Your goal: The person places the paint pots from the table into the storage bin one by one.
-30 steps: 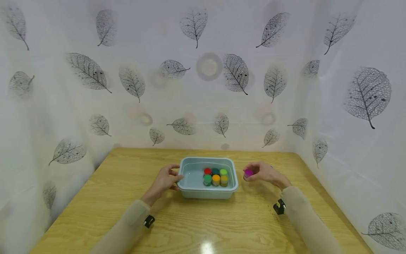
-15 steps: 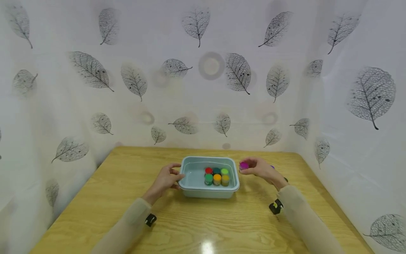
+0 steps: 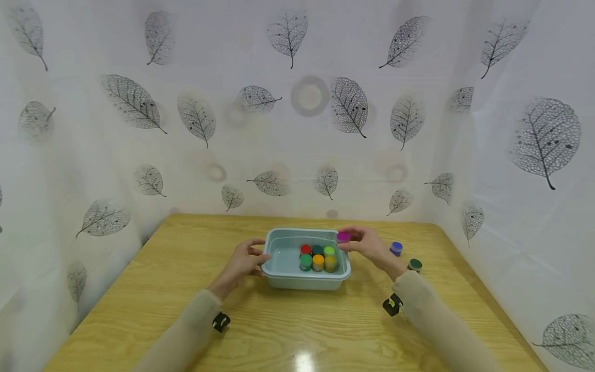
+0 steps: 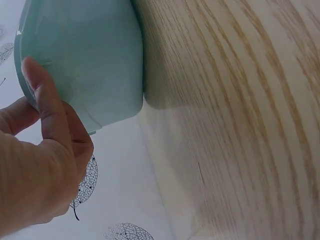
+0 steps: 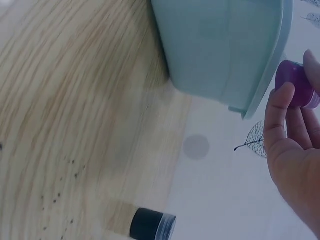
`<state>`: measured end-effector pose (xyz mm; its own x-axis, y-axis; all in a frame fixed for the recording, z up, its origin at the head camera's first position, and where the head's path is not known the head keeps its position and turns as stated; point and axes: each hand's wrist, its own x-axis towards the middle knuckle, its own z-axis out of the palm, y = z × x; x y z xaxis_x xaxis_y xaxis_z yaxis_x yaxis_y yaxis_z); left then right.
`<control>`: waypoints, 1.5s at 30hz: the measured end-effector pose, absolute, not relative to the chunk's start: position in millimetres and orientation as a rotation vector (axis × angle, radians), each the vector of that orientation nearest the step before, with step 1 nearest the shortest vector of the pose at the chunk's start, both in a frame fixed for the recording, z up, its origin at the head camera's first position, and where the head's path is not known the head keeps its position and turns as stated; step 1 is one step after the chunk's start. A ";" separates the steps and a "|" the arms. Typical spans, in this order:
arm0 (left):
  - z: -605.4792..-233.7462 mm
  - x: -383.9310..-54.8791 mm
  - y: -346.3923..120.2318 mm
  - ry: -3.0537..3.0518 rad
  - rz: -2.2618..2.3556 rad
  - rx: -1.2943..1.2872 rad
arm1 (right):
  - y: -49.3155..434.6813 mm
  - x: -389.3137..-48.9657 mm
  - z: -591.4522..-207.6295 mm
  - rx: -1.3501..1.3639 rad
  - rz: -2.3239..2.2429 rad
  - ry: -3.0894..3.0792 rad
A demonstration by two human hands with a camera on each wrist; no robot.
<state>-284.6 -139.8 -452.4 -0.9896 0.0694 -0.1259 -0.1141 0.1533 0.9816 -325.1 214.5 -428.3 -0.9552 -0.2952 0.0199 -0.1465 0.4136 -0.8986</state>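
Observation:
A pale blue plastic tub point(image 3: 304, 283) stands on the wooden table. My left hand point(image 3: 241, 264) grips its left end, with thumb and fingers at the rim, as the left wrist view shows closely. Between the fingers and thumb of my right hand point(image 3: 370, 246) is a small purple-lidded paint jar point(image 3: 343, 237), raised at the tub's back right rim. Inside the tub, two rows of similar jars stand upright toward the right: a red one point(image 3: 305, 249), a dark teal one, a light green one point(image 3: 329, 251), a green one point(image 3: 306, 263), an orange one and a mustard one point(image 3: 330, 264).
Right of the tub, a blue-lidded jar point(image 3: 396, 248) and a dark green-lidded jar point(image 3: 415, 265) stand on the table point(image 3: 279, 330), near my right forearm. A leaf-printed white curtain point(image 3: 297, 155) encloses the back and sides. Dark specks dot the wood in the right wrist view.
My right hand has lifted the purple jar and carried it left to the tub's rim, uncovering the blue and dark green jars behind. My left hand keeps its place on the tub.

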 end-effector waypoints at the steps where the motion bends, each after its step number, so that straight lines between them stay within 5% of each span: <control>1: -452.5 -284.6 -140.0 2.270 1.960 -0.044 | 212.3 -324.6 -427.8 -0.411 -1.578 2.515; 45: -453.7 -281.7 -136.3 2.261 1.997 -0.056 | 121.9 -327.8 -431.3 -0.516 -1.463 2.497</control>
<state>-281.7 -136.3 -453.7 -0.9916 0.0541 -0.1175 -0.1099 0.1263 0.9859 -327.8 121.9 -431.3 -0.9187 -0.3950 0.0029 -0.1957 0.4487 -0.8720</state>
